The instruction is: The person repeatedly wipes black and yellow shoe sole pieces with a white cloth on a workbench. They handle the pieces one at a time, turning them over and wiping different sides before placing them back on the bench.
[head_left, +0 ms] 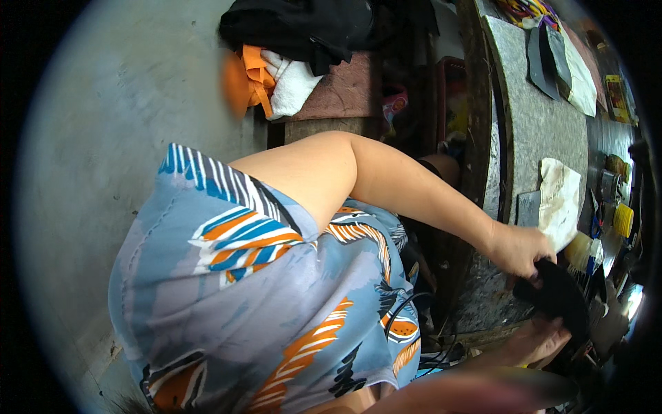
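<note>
My left hand [520, 252], the upper one in the picture, is closed on a limp black piece of material [560, 293] that looks like cloth or soft leather. Its fingers pinch the near end. Lower down, my right hand [536, 343] grips the bottom edge of the same black piece, with its fingers partly hidden. Between the two hands the piece hangs curved above the cluttered far part of the workbench [545, 131]. A worn, stained white sheet [560, 200] and a small grey flat piece [528, 208] lie on the bench beside my left hand.
Grey flat pieces [543, 62], a yellow brush-like item [622, 221] and coloured cords [527, 10] are on the bench. A reddish-brown padded seat [345, 90] bears a white towel [295, 83], orange cloth [256, 76] and black cloth [296, 27]. Dark cables [441, 348] hang near my lap.
</note>
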Tool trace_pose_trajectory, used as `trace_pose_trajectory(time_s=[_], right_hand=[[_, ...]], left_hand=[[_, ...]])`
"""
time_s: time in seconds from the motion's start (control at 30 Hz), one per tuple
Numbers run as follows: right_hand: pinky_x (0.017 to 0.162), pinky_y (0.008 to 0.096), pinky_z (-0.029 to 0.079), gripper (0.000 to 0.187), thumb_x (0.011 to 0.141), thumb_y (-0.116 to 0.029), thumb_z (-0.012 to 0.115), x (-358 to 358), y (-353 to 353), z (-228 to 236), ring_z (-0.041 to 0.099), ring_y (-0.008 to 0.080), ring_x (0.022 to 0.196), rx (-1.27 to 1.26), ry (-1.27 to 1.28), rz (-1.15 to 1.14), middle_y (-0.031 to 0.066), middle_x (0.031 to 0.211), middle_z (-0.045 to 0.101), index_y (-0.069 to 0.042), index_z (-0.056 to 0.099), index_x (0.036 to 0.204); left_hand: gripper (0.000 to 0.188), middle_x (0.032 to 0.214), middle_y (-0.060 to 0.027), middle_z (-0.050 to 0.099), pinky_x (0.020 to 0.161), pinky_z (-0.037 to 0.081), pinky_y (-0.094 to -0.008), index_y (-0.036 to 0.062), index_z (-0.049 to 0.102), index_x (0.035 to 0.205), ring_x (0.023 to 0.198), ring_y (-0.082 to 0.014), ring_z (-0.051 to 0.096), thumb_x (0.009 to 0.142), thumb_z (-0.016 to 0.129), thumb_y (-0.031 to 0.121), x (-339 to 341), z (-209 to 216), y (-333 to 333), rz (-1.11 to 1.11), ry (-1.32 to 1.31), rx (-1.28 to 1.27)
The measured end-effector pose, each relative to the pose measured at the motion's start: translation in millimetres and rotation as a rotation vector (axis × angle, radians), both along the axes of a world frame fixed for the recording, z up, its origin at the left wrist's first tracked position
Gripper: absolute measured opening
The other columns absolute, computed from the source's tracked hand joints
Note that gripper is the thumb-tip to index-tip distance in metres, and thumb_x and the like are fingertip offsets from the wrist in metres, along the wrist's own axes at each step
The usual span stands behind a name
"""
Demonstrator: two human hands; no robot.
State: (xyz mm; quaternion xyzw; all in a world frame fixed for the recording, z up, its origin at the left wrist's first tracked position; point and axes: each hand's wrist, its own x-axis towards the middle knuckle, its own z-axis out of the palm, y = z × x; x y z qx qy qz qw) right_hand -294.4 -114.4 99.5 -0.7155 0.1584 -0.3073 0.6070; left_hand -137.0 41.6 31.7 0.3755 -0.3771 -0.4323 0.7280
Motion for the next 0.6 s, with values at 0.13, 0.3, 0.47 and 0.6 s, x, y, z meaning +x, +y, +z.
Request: trace_pose_trajectory(time_s=[0.13,0.3,0.47,0.6], right_hand=[[0.084,0.0275,0.049,0.033,0.095,-0.005,0.061,6,7,-12,0.059,0.0153,0.106,-0.033,0.223,-0.159,0.008,0.12,0.061,-0.002,0.056,0.127],[0.072,0.0275,0.053,0.029,0.092,-0.004,0.065,17,-30,-28,0.064,0.0145,0.092,-0.109,0.198,-0.211,0.0059,0.109,0.066,-0.002,0.058,0.12],[0.064,0.0279,0.053,0.023,0.089,-0.004,0.069,22,-53,-41,0.064,0.0132,0.082,0.142,0.168,-0.352,0.0023,0.097,0.065,-0.009,0.06,0.109],[0.063,0.0297,0.055,0.015,0.09,-0.001,0.066,28,-32,-44,0.066,0.015,0.078,0.214,0.033,-0.194,0.0046,0.095,0.068,-0.007,0.063,0.103]], left_hand=[[0.023,0.076,-0.0187,0.069,0.058,0.055,-0.0334,-0.003,0.067,0.101,0.064,-0.0239,0.07,0.088,0.07,0.016,9,-7,6,0.261,-0.364,0.038],[0.021,0.073,-0.0181,0.068,0.06,0.053,-0.0349,0.0052,0.072,0.093,0.064,-0.027,0.068,0.091,0.068,0.026,47,-8,14,0.37,-0.702,-0.086],[0.029,0.1,-0.0142,0.071,0.077,0.056,-0.0317,0.0042,0.066,0.114,0.091,-0.0196,0.07,0.09,0.071,0.02,101,-8,13,0.679,-1.159,0.029],[0.062,0.117,-0.0164,0.061,0.094,0.053,-0.0356,0.0008,0.054,0.129,0.11,-0.0274,0.063,0.083,0.078,0.034,80,-9,-8,0.51,-0.793,-0.149]])
